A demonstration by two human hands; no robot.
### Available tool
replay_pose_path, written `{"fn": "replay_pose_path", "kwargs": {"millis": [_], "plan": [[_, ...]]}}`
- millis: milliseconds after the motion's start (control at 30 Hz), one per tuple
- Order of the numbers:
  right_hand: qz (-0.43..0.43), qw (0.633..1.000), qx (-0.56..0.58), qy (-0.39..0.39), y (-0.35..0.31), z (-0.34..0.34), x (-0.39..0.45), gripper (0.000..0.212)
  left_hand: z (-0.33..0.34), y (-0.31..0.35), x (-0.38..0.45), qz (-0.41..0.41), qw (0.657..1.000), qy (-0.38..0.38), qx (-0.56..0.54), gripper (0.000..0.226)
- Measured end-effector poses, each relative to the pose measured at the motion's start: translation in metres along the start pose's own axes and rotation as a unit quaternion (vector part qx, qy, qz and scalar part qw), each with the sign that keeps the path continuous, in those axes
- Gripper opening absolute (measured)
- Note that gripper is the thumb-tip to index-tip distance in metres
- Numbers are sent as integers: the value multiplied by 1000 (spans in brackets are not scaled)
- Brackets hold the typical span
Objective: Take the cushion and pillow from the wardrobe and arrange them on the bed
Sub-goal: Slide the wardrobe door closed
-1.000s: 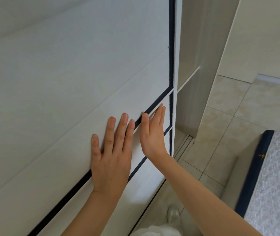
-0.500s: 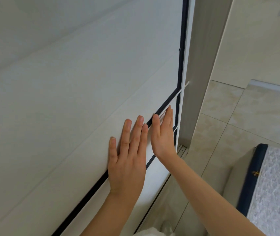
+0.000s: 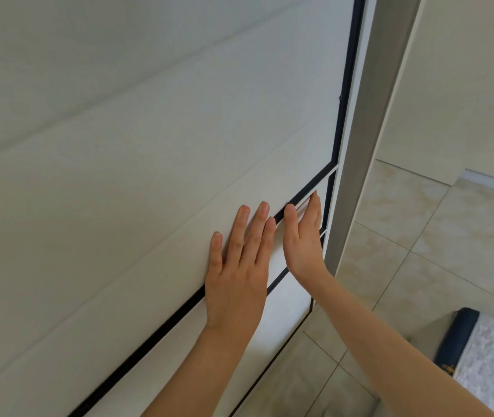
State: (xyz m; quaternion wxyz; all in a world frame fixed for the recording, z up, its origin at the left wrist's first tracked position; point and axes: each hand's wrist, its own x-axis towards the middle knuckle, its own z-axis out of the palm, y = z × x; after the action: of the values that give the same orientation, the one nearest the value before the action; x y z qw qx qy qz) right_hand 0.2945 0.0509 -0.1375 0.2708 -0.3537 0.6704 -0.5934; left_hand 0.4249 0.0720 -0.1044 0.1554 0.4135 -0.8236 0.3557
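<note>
The wardrobe's sliding door (image 3: 149, 176) fills the left and centre of the frame, a pale panel crossed by thin black strips. Its right edge sits against the grey side post (image 3: 369, 145) with no gap showing, so the inside of the wardrobe is hidden, and neither the cushion nor the pillow can be seen anywhere.

Both hands lie on the door low in the middle of the frame. The left hand (image 3: 236, 275) is flat, palm to the panel, fingers straight and held close together, pointing up and to the right, its heel across a black strip. The right hand (image 3: 303, 236) stands just beside it, turned more on edge, fingers straight and together, tips near the door's right edge, thumb raised against the upper black strip. Neither hand grips anything. Bare forearms run in from the bottom edge.

At the lower right, a corner of the bed (image 3: 492, 362) shows, a patterned top with dark blue edging, above beige floor tiles (image 3: 420, 236).
</note>
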Motion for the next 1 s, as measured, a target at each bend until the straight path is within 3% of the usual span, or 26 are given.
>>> {"fn": "replay_pose_path", "kwargs": {"millis": [433,1000], "plan": [[-2,1000,1,6,10,-45,76,70,18,52,69,5,1000,-11,-13,73],[-12,1000,3,13,15,-58,100,70,28,69,92,-4,999,-7,-50,72]]}}
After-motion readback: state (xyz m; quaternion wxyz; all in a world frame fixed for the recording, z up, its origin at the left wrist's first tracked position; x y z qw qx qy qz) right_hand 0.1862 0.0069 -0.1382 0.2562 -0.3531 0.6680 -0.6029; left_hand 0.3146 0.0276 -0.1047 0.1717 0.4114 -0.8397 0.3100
